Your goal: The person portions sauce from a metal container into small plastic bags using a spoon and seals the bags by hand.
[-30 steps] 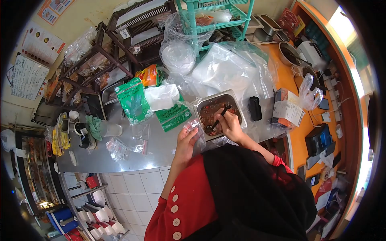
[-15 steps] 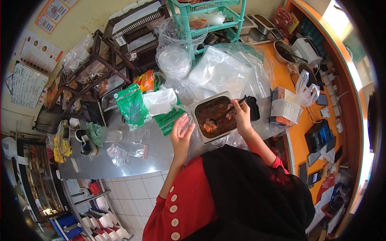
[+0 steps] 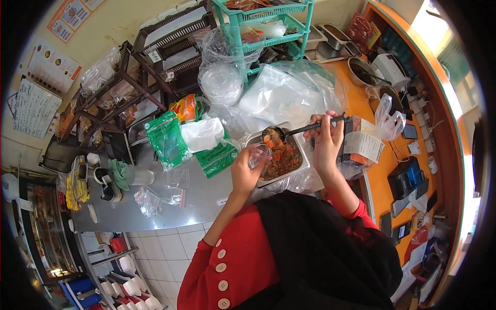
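Observation:
My right hand (image 3: 326,138) grips the handle of a black ladle (image 3: 310,127). The ladle's bowl, loaded with reddish chunky food (image 3: 272,136), is raised over the back left part of a rectangular metal pan (image 3: 301,166). More of the same food lies in the pan. At the pan's left edge my left hand (image 3: 247,169) holds a small clear plastic bag (image 3: 262,151), its mouth just below and left of the ladle bowl. Green glove packs (image 3: 166,139) and a white stack of plastic (image 3: 202,135) lie to the left of the bag.
Large clear plastic sheets (image 3: 279,95) lie behind the pan, beside a green tiered rack (image 3: 276,36). A box with a paper label (image 3: 364,144) stands at the right. Small clear bags (image 3: 150,200) lie on the metal table (image 3: 201,204) at the left.
The ladle has come up out of the pan with food in it, its handle now pointing right. My right hand has risen, and my left hand has moved right toward the ladle.

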Motion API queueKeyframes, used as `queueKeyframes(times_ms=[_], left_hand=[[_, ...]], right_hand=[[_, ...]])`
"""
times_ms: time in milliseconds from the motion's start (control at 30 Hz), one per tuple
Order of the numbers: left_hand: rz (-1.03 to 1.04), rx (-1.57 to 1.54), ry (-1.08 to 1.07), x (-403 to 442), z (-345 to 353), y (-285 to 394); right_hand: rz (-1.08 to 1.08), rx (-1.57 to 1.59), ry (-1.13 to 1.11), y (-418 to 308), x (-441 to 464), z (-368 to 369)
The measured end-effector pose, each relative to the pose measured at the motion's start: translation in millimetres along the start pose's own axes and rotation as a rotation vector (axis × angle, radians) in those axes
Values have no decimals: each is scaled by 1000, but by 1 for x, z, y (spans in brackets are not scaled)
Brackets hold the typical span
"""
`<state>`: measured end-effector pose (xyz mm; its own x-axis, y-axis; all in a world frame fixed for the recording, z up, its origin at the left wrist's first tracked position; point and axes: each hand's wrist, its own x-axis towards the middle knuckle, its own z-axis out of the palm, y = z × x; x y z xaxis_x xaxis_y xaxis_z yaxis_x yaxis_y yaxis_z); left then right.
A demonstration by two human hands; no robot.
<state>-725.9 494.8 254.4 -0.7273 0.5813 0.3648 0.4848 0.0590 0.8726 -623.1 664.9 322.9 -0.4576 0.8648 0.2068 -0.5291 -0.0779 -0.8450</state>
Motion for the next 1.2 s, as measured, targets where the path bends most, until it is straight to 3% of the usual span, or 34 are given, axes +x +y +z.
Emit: queueKeyframes(times_ms=[167, 300, 333, 400, 667, 800, 933, 1033, 1200], left_hand=[[-160, -219, -47, 2, 8, 8], [-337, -173, -87, 5, 11, 17], [-329, -263, -99, 5, 13, 15], [-306, -439, -121, 6, 15, 10], [-240, -229, -172, 13, 11, 16], [-249, -275, -167, 12, 13, 6], [-194, -143, -142, 12, 14, 7], [-80, 30, -96, 16, 7, 18], [54, 210, -51, 15, 5, 17]], right_hand=[[-402, -222, -179, 6, -29, -2], [-633, -198, -421, 6, -35, -7], [-712, -339, -524, 0, -33, -14], [-766, -320, -582, -4, -30, -14], [-892, -301, -660, -22, -18, -14], [-890, -394, -804, -29, -20, -16], [-724, -297, -478, -23, -20, -10], [-404, -394, -74, -16, -13, -19], [5, -233, 81, 1, -13, -30]])
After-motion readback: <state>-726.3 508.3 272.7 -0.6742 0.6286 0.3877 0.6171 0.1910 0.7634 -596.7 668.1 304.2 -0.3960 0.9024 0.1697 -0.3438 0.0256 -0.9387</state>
